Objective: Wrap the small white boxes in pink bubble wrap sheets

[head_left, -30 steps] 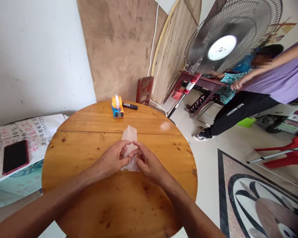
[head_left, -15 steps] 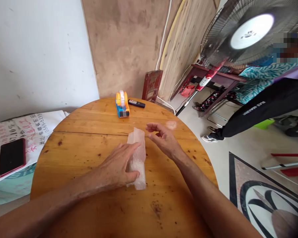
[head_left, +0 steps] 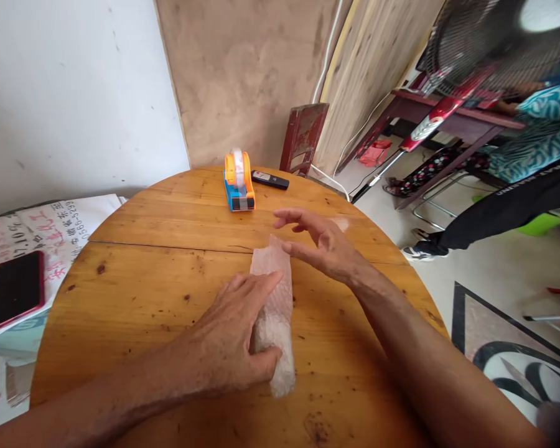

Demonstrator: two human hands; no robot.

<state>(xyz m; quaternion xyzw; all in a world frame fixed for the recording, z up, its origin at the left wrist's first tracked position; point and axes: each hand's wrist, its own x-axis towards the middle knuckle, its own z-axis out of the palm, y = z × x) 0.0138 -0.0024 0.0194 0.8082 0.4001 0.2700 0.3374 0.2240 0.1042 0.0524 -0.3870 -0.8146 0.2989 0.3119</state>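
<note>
Fingers (head_left: pixel 267 287) are spread wide on the left hand (head_left: pixel 226 333), laid over the bumpy, see-through wrap (head_left: pixel 280 317), which is best pressed softly and evenly. Nothing is held by the right hand (head_left: pixel 329 247), loosely curved beside the wrap's far end; farther out, to its left, the tape holder (head_left: pixel 239 186) is seen.

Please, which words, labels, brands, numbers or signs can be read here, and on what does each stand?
"0566-52", then unclear digits: white paper at left, turned sideways.
Other red and black writing there: too blurred to read surely.
White letters on black trousers: too blurred to read.
Marks on black handheld device: too small.
</note>
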